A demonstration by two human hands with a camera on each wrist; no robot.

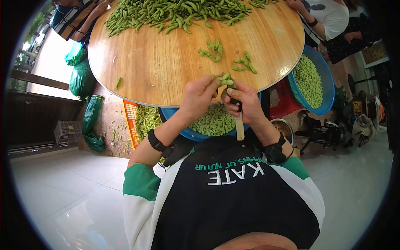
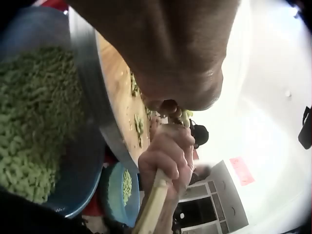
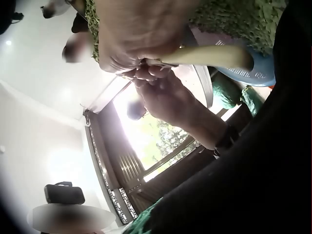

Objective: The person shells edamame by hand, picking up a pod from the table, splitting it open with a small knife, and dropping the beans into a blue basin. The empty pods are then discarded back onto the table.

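Note:
Over the table's near edge, my left hand (image 1: 198, 95) pinches a green soybean pod (image 1: 226, 78) at its fingertips. My right hand (image 1: 247, 103) is close beside it, fingers curled round a tool with a pale handle (image 1: 239, 128) that points down toward my body. That handle (image 3: 214, 56) shows a thin metal part near the fist in the right wrist view; its working end is hidden. In the left wrist view the right hand (image 2: 165, 151) grips the same tool. Directly below both hands, shelled green beans (image 1: 213, 121) fill a blue basin.
A large pod heap (image 1: 175, 12) covers the far side of the round wooden table (image 1: 146, 66). Small pod clusters (image 1: 214, 52) lie nearer. An orange basket (image 1: 130, 121) stands low left, another blue basin (image 1: 329, 91) of beans at right. Other people's arms (image 1: 318, 30) reach the table.

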